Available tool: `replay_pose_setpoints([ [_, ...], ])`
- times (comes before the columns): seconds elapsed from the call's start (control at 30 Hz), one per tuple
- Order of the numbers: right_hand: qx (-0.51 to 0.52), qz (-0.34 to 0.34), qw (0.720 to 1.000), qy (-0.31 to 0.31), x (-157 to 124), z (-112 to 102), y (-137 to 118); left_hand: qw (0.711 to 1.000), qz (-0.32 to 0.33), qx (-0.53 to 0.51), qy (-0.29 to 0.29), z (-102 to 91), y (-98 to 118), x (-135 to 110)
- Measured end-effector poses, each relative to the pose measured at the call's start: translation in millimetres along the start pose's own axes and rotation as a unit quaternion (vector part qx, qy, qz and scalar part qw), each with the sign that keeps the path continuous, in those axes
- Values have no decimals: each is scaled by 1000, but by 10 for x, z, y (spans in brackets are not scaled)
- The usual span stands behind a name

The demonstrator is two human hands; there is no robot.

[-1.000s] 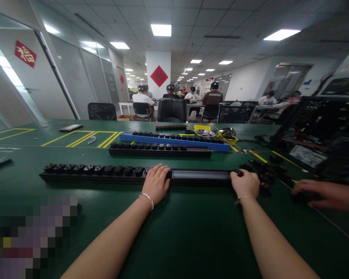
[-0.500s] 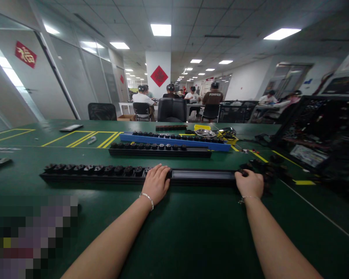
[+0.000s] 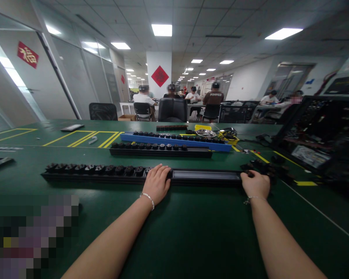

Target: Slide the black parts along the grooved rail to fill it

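A long black rail (image 3: 203, 176) lies across the green table (image 3: 192, 228) in front of me. Its left half holds a row of black socket modules (image 3: 95, 169); its right half is bare. My left hand (image 3: 157, 183) rests on the rail at the end of the filled row, fingers curled over a module. At the rail's right end my right hand (image 3: 255, 184) has its fingers closed beside a heap of loose black modules (image 3: 272, 170). What the right fingers grip is hidden.
Behind the near rail lie a second black rail (image 3: 161, 149) and a blue rail (image 3: 174, 140), both with modules. A metal bowl (image 3: 205, 133) and a yellow box (image 3: 202, 127) sit further back. A black rack (image 3: 322, 135) stands at the right. Several people sit at far tables.
My right hand has slid a little rightward along the rail's end toward the loose modules. Another person's hand at the far right, seen a second ago, has left the view. My left hand stays put.
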State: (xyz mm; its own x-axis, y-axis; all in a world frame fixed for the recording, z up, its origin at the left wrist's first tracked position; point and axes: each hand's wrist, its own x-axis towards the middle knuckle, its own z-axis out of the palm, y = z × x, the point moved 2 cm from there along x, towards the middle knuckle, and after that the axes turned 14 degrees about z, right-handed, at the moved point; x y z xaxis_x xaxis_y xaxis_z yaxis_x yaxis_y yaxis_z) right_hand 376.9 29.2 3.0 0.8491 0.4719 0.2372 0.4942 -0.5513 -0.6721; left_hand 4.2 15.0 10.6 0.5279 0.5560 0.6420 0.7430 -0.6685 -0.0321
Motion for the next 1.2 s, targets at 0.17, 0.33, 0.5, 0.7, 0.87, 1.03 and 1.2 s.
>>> replay_pose_setpoints([
  [0.17,-6,13,1000,-9,2,-30,-9,1000,-1,1,-3,-8,3,3],
  [0.33,2,4,1000,-5,30,-28,8,1000,-5,2,-4,-8,5,6],
  [0.5,11,12,1000,3,73,-6,44,1000,-6,0,-2,-6,6,5],
  [0.7,20,35,999,19,146,-35,124,1000,-6,2,-3,-6,2,0],
  [0.87,-16,83,996,5,229,-75,211,1000,-6,4,-4,1,-2,-3],
  [1.03,-57,88,994,-40,272,-92,237,1000,-6,3,-6,1,-6,-4],
  [1.2,-90,85,990,-60,262,-124,253,1000,-11,13,0,-9,-7,-6],
])
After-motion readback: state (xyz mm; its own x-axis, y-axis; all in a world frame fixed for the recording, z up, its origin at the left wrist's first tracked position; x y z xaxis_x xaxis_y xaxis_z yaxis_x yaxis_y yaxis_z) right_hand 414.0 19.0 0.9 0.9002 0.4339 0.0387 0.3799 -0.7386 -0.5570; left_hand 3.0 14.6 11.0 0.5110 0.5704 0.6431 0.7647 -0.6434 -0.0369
